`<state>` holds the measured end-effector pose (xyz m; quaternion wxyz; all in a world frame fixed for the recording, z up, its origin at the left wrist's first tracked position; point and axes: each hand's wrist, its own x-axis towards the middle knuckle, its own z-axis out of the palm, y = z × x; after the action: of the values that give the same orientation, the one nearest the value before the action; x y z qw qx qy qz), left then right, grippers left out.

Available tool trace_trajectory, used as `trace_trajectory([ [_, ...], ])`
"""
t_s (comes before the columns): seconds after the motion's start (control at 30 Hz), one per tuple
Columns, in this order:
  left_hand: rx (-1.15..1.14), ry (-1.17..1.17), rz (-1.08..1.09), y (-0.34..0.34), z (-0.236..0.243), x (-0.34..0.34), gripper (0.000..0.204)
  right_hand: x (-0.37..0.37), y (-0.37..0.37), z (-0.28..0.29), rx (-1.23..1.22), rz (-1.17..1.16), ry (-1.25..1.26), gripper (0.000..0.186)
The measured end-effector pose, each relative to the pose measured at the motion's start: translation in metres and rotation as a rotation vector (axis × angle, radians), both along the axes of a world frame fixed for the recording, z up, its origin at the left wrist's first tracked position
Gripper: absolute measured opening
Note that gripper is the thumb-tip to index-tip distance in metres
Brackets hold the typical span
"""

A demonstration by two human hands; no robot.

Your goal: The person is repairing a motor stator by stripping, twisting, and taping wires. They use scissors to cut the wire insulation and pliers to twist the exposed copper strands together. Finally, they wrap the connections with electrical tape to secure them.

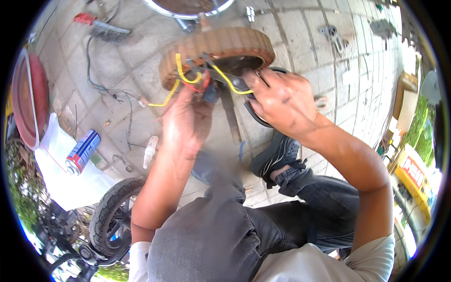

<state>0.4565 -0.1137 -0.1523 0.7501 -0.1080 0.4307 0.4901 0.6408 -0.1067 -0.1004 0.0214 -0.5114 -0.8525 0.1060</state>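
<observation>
A rusty, ribbed round metal part [217, 39] is held in front of me, with yellow wires [230, 83], red wires [191, 87] and a dark piece [210, 94] hanging from it. My left hand [182, 124] is closed beneath its left side, gripping among the wires; its fingertips are partly hidden. My right hand [282, 98] is closed on a black-handled tool [256, 115], apparently pliers, beside the part's opening and a yellow wire. The tool's jaws are hard to make out. A dark metal bar [229, 117] runs down below the part.
Chrome-rimmed object [188, 7] beyond; brush [110, 30], grey cable [89, 80] and red basin [37, 89] left. Spray can [83, 152] on white plastic [56, 188], small bottle [150, 152], tyre [105, 216]. Metal bracket [332, 37], cardboard [404, 98] and yellow box [413, 188] right, on paving [314, 66].
</observation>
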Motion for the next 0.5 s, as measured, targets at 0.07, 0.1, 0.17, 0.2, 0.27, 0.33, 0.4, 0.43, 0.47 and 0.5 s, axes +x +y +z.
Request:
trace_trajectory([
  [0.07, -0.009, -0.042, -0.029, -0.001, -0.003, -0.001, 0.024, 0.004, -0.002, 0.002, -0.072, 0.002, -0.044, 0.023],
  [0.1, 0.034, -0.041, -0.076, -0.003, -0.006, -0.002, 0.022, 0.005, -0.001, 0.003, -0.094, 0.001, -0.042, 0.029],
  [0.17, 0.062, -0.037, -0.076, -0.001, -0.004, -0.003, 0.023, 0.005, 0.0, 0.005, -0.144, -0.012, -0.041, 0.042],
  [0.2, 0.073, -0.034, -0.082, 0.0, -0.001, -0.002, 0.023, 0.005, 0.0, 0.004, -0.105, -0.021, -0.014, 0.042],
  [0.27, 0.063, -0.027, -0.053, 0.003, 0.004, 0.001, 0.028, 0.003, 0.003, 0.006, -0.072, -0.014, -0.02, 0.042],
  [0.33, 0.076, -0.028, -0.059, 0.002, 0.004, 0.001, 0.03, 0.001, 0.006, 0.008, -0.073, -0.015, -0.037, 0.043],
  [0.4, 0.082, -0.025, -0.079, 0.002, 0.003, 0.0, 0.029, 0.0, 0.008, 0.007, -0.071, 0.003, -0.044, 0.044],
  [0.43, 0.085, -0.023, -0.091, 0.002, 0.003, 0.0, 0.029, 0.0, 0.009, 0.006, -0.07, 0.01, -0.046, 0.044],
  [0.47, 0.092, -0.025, -0.084, 0.002, 0.003, 0.0, 0.028, 0.001, 0.01, 0.006, -0.064, 0.021, -0.051, 0.044],
  [0.5, 0.099, -0.026, -0.077, 0.003, 0.003, 0.0, 0.027, 0.002, 0.011, 0.006, -0.058, 0.031, -0.056, 0.045],
])
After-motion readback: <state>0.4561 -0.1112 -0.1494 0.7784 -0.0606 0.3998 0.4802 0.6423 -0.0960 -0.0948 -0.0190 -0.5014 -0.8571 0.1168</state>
